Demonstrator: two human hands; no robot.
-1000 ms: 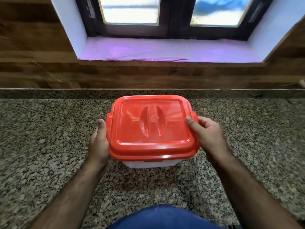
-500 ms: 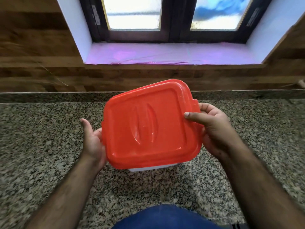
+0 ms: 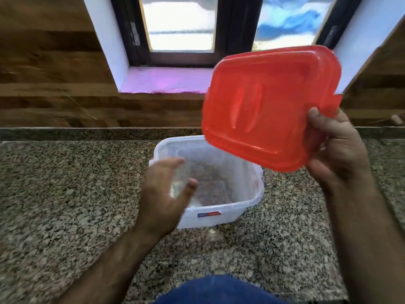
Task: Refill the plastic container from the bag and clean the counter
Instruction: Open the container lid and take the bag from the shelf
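Above the counter (image 3: 65,194), right hand (image 3: 337,148) now grips the lifted lid (image 3: 269,108); left hand (image 3: 166,194) loose, empty; container (image 3: 245,207) open, ready for refill.

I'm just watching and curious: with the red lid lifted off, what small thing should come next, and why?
Probably set the red lid down on the counter. The right hand grips it in the air beside the open container, which looks nearly empty, and refilling will likely need both hands. No bag is in view.
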